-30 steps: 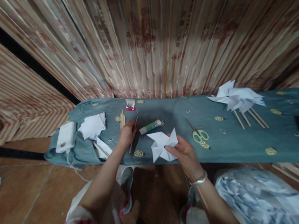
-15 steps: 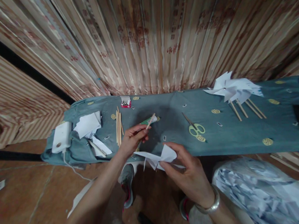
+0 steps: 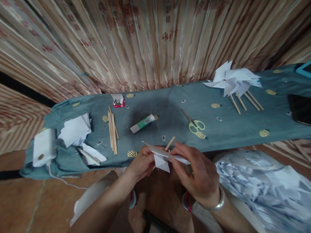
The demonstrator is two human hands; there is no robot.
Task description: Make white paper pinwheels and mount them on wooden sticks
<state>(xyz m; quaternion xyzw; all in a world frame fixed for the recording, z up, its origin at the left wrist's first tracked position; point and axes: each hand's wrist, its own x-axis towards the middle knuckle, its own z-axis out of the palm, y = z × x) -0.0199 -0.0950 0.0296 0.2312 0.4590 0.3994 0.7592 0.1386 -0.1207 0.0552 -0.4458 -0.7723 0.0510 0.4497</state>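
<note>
My right hand (image 3: 198, 172) pinches a folded white paper pinwheel (image 3: 162, 161) between thumb and fingers, just in front of the table's near edge. My left hand (image 3: 142, 163) is closed at the pinwheel's left side, around a thin wooden stick (image 3: 170, 143) whose upper end sticks out beyond the paper. The paper hides the stick's middle, so I cannot tell whether the two are joined. Past my hands, a green and white glue stick (image 3: 142, 123) and yellow-green scissors (image 3: 196, 126) lie on the cloth.
On the table (image 3: 168, 110) are loose wooden sticks (image 3: 113, 131), a small red box of metal pins (image 3: 118, 101), paper sheets (image 3: 76, 129), a white device (image 3: 44, 147), finished pinwheels (image 3: 231, 80) and a phone (image 3: 304, 110). A plastic bag of paper pieces (image 3: 266, 195) stands at right.
My left hand has brought the stick down and right against the pinwheel. The pinwheel has turned more edge-on. My view has shifted, and the glue stick is now fully uncovered.
</note>
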